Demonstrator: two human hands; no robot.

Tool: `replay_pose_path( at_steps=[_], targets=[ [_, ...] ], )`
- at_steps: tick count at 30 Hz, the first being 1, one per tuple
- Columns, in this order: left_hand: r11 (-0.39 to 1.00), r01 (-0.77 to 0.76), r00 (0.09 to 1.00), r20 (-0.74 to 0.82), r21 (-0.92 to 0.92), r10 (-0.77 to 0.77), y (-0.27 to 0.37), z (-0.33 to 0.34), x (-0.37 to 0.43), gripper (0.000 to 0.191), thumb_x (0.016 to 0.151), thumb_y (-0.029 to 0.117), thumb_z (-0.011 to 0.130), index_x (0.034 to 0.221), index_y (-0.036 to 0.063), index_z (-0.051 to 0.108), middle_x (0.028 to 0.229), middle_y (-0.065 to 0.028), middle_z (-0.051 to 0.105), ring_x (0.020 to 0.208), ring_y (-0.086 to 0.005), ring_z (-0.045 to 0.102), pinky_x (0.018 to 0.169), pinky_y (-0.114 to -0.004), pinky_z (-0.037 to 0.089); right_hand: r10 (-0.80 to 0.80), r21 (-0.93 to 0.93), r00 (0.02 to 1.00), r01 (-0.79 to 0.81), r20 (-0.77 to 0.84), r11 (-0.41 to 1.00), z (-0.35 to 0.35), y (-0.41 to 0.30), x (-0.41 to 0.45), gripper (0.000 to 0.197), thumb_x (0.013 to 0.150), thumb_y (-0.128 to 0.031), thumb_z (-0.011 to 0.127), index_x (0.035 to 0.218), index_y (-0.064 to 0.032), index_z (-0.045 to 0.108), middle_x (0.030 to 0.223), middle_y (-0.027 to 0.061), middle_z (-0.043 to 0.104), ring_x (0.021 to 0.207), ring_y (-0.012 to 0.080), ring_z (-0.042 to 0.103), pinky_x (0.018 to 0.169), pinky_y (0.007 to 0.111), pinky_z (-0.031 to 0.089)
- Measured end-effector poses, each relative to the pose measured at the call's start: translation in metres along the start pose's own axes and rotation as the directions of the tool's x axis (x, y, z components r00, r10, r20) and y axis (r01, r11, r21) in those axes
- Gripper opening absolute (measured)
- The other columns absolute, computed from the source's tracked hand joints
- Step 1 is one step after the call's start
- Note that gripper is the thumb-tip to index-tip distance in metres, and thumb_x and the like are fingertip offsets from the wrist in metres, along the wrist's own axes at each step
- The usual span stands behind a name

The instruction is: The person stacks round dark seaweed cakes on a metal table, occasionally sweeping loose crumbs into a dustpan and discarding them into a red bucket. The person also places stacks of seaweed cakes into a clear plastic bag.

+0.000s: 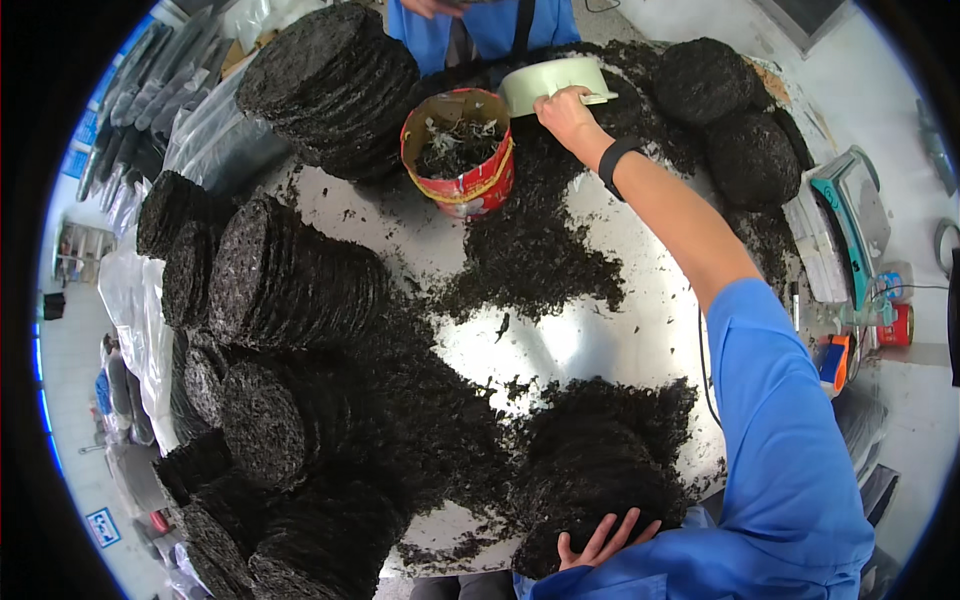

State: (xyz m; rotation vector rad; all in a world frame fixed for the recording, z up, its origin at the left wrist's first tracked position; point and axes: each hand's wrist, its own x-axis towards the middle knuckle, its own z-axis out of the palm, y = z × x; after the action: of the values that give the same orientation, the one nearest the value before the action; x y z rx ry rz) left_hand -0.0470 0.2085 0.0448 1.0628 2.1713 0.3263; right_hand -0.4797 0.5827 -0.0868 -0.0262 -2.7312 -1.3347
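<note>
My right hand (566, 112), with a black band on its wrist, reaches far across the table. Its fingers grip the edge of a pale green plastic basin (540, 81), which stands tilted beside a red bucket (480, 191). Dark scraps and pale shreds lie in the bucket. Close to my body, my left hand (609, 541) rests with spread fingers on a stack of round, black dried seaweed cakes (592, 465). Loose dark flakes (540, 262) are strewn over the shiny metal tabletop (645, 337).
More seaweed cake stacks line the left side (292, 281) and far left corner (330, 82); others lie far right (705, 82). A teal scale (844, 217) and an orange-and-blue tool (834, 364) sit at the right edge. Opposite stands a person in blue (487, 30).
</note>
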Motion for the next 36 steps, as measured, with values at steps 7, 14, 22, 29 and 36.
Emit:
replay_pose_path(
  at_steps=[7,14,22,29,36],
  targets=[
    [0.997,-0.05,0.993,0.106,-0.053,0.056,0.0,-0.019,0.006,0.054,0.088,0.044,0.052,0.138,0.0408,0.032,0.15,0.0065,0.021,0.136,-0.0172,0.023,0.093,-0.067,0.022,-0.263,-0.205,0.963,0.247,-0.056,0.947,-0.045,0.01,-0.077,0.035,0.079,-0.016,0.056,0.112,-0.0054,0.054,0.069,0.0115,0.063,0.061,0.0261,0.063,0.054,0.041,0.05],
    [0.991,-0.106,0.968,-0.221,0.076,0.121,-0.001,0.017,0.004,0.052,0.087,0.041,0.056,0.136,0.0426,0.037,0.148,0.0052,0.026,0.133,-0.0194,0.027,0.1,-0.065,0.01,-0.462,0.146,0.85,0.438,0.252,0.887,-0.138,0.005,-0.186,0.051,0.075,-0.02,0.063,0.118,0.0047,0.054,0.125,0.0172,0.049,0.07,0.0314,0.064,0.056,0.044,0.055],
    [0.976,-0.092,0.894,-0.415,0.196,0.168,-0.002,0.026,0.002,0.055,0.084,0.041,0.057,0.136,0.0365,0.039,0.147,0.0017,0.028,0.135,-0.0178,0.026,0.102,-0.061,0.011,-0.468,0.426,0.882,0.443,-0.052,0.788,-0.224,0.014,-0.231,0.059,0.072,-0.015,0.065,0.123,0.0078,0.047,0.061,0.0017,0.06,0.054,0.0146,0.061,0.043,0.032,0.044],
    [0.976,-0.123,0.84,-0.504,0.182,0.2,-0.008,0.034,0.0,0.057,0.079,0.039,0.06,0.133,0.0354,0.043,0.148,0.0012,0.026,0.135,-0.0184,0.025,0.105,-0.06,0.009,-0.52,0.231,0.851,0.521,-0.07,0.822,-0.236,-0.039,-0.198,0.042,0.064,-0.015,0.066,0.1,0.0053,0.061,0.068,0.0056,0.063,0.058,0.0195,0.063,0.047,0.037,0.052],
    [0.979,-0.115,0.847,-0.499,0.17,0.186,-0.011,0.031,-0.01,0.05,0.082,0.041,0.058,0.13,0.0386,0.045,0.146,0.0009,0.029,0.135,-0.0206,0.026,0.104,-0.063,0.006,-0.38,0.495,0.922,0.364,-0.073,0.789,-0.254,0.015,-0.221,0.013,0.065,-0.01,0.065,0.077,-0.0062,0.07,0.074,0.0093,0.066,0.068,0.0174,0.066,0.045,0.032,0.05]
  ],
)
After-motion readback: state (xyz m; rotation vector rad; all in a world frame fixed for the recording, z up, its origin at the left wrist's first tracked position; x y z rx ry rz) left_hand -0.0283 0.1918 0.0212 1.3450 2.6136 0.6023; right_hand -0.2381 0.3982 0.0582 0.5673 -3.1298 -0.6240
